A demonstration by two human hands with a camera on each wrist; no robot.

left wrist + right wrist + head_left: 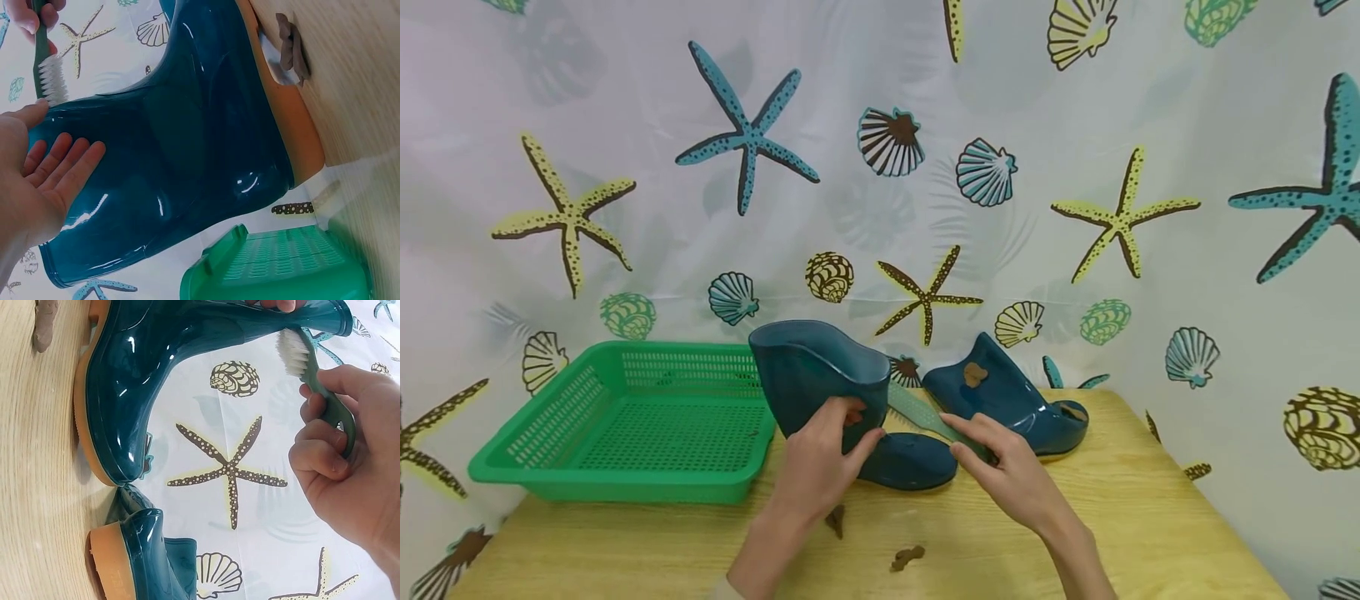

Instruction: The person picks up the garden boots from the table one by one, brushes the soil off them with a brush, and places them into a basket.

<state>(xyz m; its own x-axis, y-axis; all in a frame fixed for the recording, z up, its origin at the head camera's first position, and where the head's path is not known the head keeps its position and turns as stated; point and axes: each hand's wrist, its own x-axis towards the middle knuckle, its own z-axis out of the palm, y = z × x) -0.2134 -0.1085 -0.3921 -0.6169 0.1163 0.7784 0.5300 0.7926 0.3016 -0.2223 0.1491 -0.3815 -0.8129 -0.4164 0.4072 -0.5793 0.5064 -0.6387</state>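
Observation:
A dark teal rain boot [820, 375] with an orange sole stands on the table, its toe pointing right. My left hand [823, 458] holds its shaft, with fingers [69, 164] along one side and the thumb near the front edge. In my right hand [1011, 475] is a green brush [334, 412], gripped by its handle. Its white bristles face the front of the shaft, very near the left thumb; whether they touch the rubber I cannot tell. A second rain boot [1000, 400] lies tipped over behind, with brown patches on its shaft and toe.
A green plastic basket [625, 492] stands at the left of the wooden table [1120, 533]. Brown clumps [907, 557] lie near the table's front. A curtain [865, 225] printed with starfish and shells hangs behind and at the sides.

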